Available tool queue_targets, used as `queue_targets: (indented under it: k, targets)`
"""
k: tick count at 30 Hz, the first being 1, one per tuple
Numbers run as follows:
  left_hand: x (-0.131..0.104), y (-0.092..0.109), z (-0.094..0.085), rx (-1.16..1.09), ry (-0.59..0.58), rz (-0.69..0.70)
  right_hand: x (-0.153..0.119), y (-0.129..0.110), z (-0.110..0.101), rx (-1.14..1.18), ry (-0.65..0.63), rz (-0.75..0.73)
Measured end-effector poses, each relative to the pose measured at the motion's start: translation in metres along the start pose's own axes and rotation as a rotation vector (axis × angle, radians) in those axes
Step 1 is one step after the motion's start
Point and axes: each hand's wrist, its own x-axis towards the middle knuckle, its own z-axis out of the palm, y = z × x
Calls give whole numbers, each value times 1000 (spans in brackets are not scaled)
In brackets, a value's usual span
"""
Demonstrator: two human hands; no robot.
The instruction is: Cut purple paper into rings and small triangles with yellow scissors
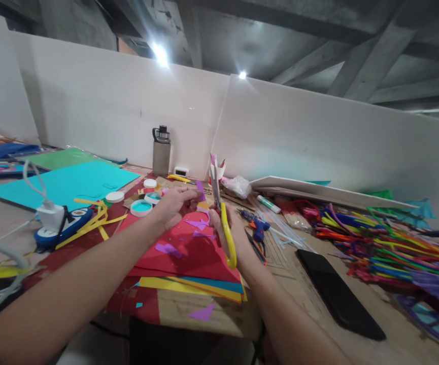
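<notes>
A small purple paper strip [200,189] is pinched in the fingers of my left hand [177,205], above a stack of coloured sheets. My right hand [229,228] holds yellow-handled scissors [227,235], their blades pointing up and away from me, just right of the strip. The top sheet is red [189,263], with yellow, orange and blue sheets showing below its front edge. Purple scraps [168,249] lie on the red sheet between and below my hands, and another purple piece [203,313] rests near the table's front edge.
Open round tubs [141,208], a grey bottle [161,157] and a cyan sheet [67,185] stand or lie left and behind. To the right are a blue glue gun [259,228], a black phone [339,294] and colourful pipe cleaners [394,243]. A power strip [63,229] sits left.
</notes>
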Motion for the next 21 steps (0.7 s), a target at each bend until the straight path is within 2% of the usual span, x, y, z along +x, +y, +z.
queue_targets:
  k: [4, 8, 21]
  targets:
    - [6, 8, -10, -82, 74, -14, -5, 6, -2, -17, -183, 62]
    - [6, 9, -12, -113, 95, 12, -7, 6, -2, -24, -259, 83]
    - [6, 4, -12, -80, 84, 21, -11, -3, 0, -22, -234, 80]
